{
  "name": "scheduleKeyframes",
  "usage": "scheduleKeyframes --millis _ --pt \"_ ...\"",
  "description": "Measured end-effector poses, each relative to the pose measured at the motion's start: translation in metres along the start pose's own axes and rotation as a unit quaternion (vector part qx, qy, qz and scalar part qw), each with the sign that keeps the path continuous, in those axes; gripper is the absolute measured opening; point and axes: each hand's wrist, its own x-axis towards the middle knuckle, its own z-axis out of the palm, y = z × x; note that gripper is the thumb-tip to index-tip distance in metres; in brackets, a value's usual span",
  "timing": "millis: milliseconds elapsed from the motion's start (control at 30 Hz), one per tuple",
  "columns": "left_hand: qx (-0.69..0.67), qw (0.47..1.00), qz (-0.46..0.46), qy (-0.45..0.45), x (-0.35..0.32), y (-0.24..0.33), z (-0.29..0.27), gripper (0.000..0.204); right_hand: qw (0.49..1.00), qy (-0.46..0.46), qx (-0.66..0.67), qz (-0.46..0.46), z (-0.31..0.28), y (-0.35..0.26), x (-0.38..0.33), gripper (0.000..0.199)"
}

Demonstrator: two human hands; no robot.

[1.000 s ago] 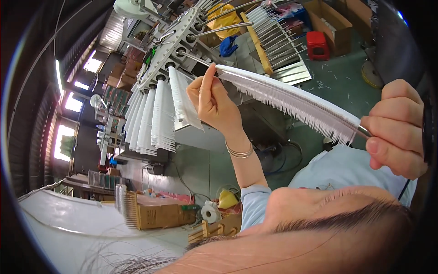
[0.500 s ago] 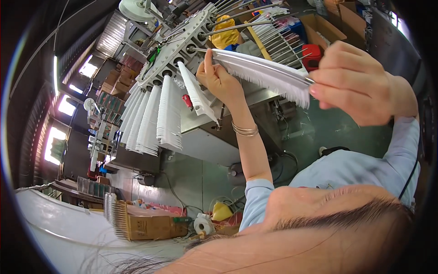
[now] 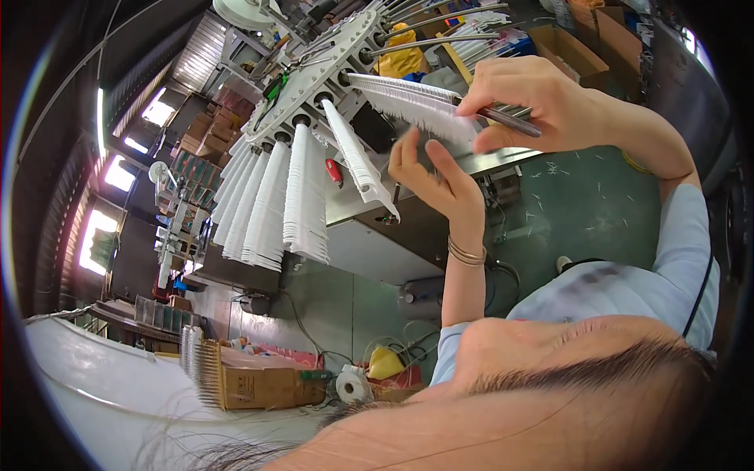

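Right hand: my right hand (image 3: 542, 98) is closed in a pinch on the outer end of a metal rod (image 3: 510, 119), gripping it near the free tip.
Left hand: my left hand (image 3: 436, 177) is open, fingers spread and slightly curled, resting against the underside of the white fringe (image 3: 412, 106) on that rod; it grips nothing.
Rod position: the rod's inner end meets a socket on the rim of the round metal rod plate (image 3: 314, 74) of the machine; whether it is fully seated, I cannot tell.
Loaded stations: along the plate's lower left edge, a row of rods with hanging white fringe (image 3: 275, 204) is in place; one more fringed rod (image 3: 357, 161) angles down just beside my left hand.
Open stations: at the plate's upper right edge, several bare rods (image 3: 440, 17) carry no fringe.
Progress, as judged: roughly half the visible stations are loaded; the held rod is at the boundary between loaded and bare.
Packages, upper right: open brown cardboard boxes (image 3: 585, 47), rectangular, on the floor.
Packages, lower left: a brown cardboard box (image 3: 263, 385) with dark print; beside it a white tape roll (image 3: 351, 385) and a yellow object (image 3: 385, 363).
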Motion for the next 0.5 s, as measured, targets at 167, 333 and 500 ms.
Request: scheduleKeyframes --millis 167,333,500 --pt "-0.001 0.997 0.062 -0.041 0.004 0.020 -0.006 0.022 0.997 0.038 0.061 -0.035 0.003 0.001 -0.015 0.045" --pt "0.009 0.999 0.030 -0.036 0.010 0.026 0.000 0.021 0.988 0.090 0.058 -0.108 -0.020 -0.039 -0.040 0.051" --pt "0.066 0.996 0.051 -0.024 0.012 0.024 0.002 0.021 0.987 0.093 0.034 -0.124 -0.029 -0.068 -0.057 0.053"
